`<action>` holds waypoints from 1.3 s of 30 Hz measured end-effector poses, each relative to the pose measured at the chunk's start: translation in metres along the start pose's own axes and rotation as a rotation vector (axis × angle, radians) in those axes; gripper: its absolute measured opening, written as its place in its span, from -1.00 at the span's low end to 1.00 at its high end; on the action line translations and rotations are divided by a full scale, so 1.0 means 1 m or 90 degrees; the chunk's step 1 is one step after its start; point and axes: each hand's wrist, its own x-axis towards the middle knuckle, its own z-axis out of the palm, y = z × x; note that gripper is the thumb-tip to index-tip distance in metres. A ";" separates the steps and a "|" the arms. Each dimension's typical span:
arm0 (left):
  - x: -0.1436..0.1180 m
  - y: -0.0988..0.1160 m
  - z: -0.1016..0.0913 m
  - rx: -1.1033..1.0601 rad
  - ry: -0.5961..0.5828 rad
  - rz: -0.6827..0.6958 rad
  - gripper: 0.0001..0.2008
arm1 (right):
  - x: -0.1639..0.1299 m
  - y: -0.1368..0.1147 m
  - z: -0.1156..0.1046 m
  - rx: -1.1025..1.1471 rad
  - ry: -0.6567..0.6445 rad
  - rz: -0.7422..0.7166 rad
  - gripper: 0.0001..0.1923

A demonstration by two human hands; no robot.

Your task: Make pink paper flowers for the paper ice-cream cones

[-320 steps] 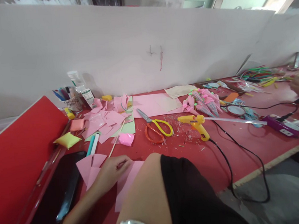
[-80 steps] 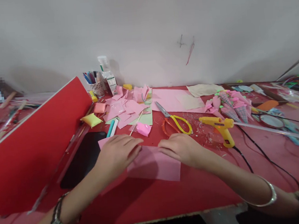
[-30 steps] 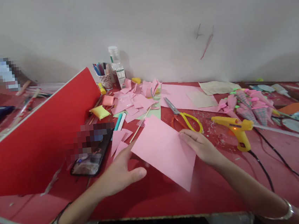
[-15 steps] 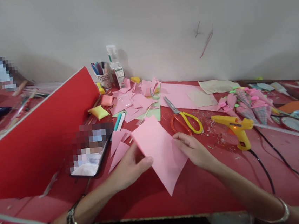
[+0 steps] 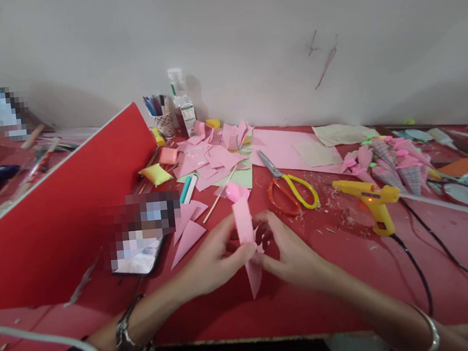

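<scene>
- Head view: the pink paper (image 5: 246, 235) is held between both hands just above the red bench (image 5: 320, 299), folded or rolled into a narrow strip.
- Its long axis runs near upright, away from the person: the blunt top end stands above the fingers, and the pointed lower tip hangs below them toward the near bench edge.
- The left hand (image 5: 213, 260) pinches the strip from the left, thumb and fingers pressed together on its middle.
- The right hand (image 5: 291, 250) pinches it from the right at the same height, so the two grips meet on the paper and neither is nearer.
- The scissors (image 5: 291, 192) lie just beyond the right hand; the glue gun (image 5: 369, 201) lies further right, and a phone (image 5: 140, 251) lies left of the left hand.
</scene>
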 end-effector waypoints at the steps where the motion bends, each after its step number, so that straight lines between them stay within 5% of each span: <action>1: 0.000 0.001 0.000 -0.028 -0.025 0.000 -0.80 | 0.000 -0.003 0.000 0.045 -0.015 0.010 -0.66; 7: 0.004 0.000 0.001 -0.083 -0.056 -0.032 -0.71 | -0.004 -0.020 -0.003 0.121 -0.073 0.084 -0.47; 11: 0.006 0.002 0.002 -0.058 -0.046 -0.037 -0.71 | -0.005 -0.024 -0.003 0.105 -0.043 0.110 -0.55; 34: 0.003 -0.006 -0.004 -0.125 -0.104 -0.010 -0.74 | -0.002 -0.017 -0.006 0.088 -0.029 -0.017 -0.61; 39: 0.002 -0.010 -0.005 -0.101 -0.115 0.004 -0.86 | -0.003 -0.015 -0.005 0.073 -0.019 -0.052 -0.84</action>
